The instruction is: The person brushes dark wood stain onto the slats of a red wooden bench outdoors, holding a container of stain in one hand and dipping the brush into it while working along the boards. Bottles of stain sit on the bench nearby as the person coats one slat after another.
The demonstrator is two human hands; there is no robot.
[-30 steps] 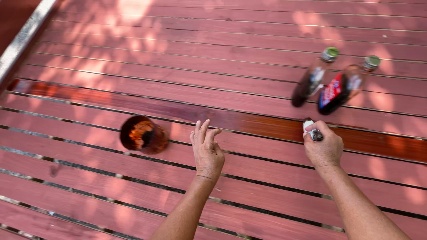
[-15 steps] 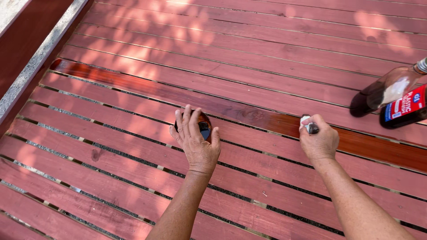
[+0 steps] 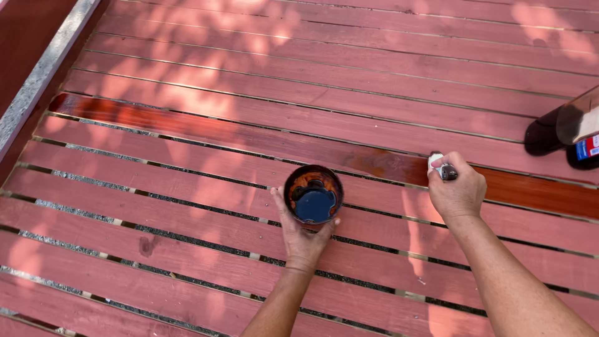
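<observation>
Near centre of the deck: left hand (image 3: 304, 232) is wrapped around the near side of a small round cup (image 3: 313, 194), holding it up off the boards; dark stain sits inside it.
Right of the cup: right hand (image 3: 457, 190) is closed in a fist around a brush (image 3: 438, 166); only its pale top and dark ferrule show above the fingers.
Brush position: over the right part of the wet stained board (image 3: 249, 137), a glossy darker strip running left to right.
Left edge: a pale stone curb (image 3: 43, 78) borders the deck (image 3: 187, 274), with a dark red wall (image 3: 25, 31) beyond it.
Open room: bare boards spread far and to the near left of both hands.
Right edge: 2 dark bottles (image 3: 564, 128) lie on the boards, cut off by the frame.
Hard to make out: the bristles are hidden behind the fist.
</observation>
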